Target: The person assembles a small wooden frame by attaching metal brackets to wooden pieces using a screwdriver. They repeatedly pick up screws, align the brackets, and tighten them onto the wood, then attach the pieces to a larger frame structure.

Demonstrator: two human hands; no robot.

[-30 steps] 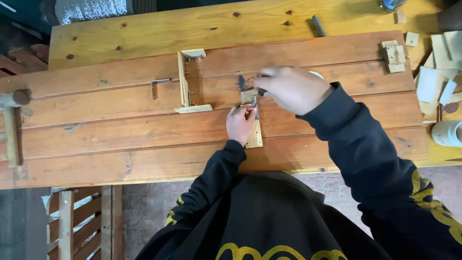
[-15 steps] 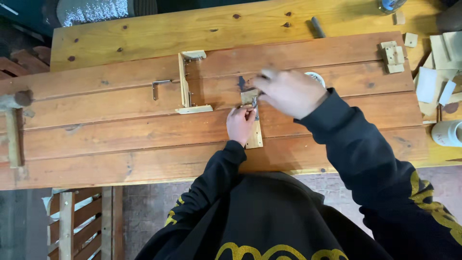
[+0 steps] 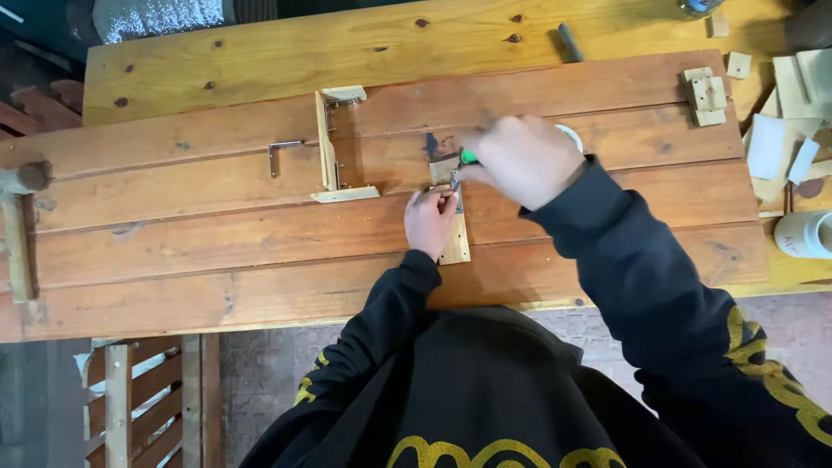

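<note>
Wood strip: a short pale strip (image 3: 454,246) lies flat on the desk (image 3: 217,225), its long side running toward the person; a small wood block with a metal bracket (image 3: 445,170) sits at its far end.
Change: across the last second almost nothing has shifted; the strip, block and both hands sit where they were, the right hand only a touch lower over the block. I judge the fastening work at the joint to be mid-way, with the piece kept steady.
Left hand: the left hand (image 3: 431,222) presses down on the strip, fingers curled and closed over its far part, just beside the bracket.
Right hand: the right hand (image 3: 518,161) is closed round a green-handled tool (image 3: 469,157); only the handle end shows, and its tip points at the block, just left of the knuckles.
Strip to hands: under the left hand, and just below and left of the right hand.
Further left: a finished upright wood frame (image 3: 334,147) stands well apart, with a loose metal angle bracket (image 3: 282,154) beyond it.
Far right: wood offcuts (image 3: 706,88) lie well apart from the right hand.
</note>
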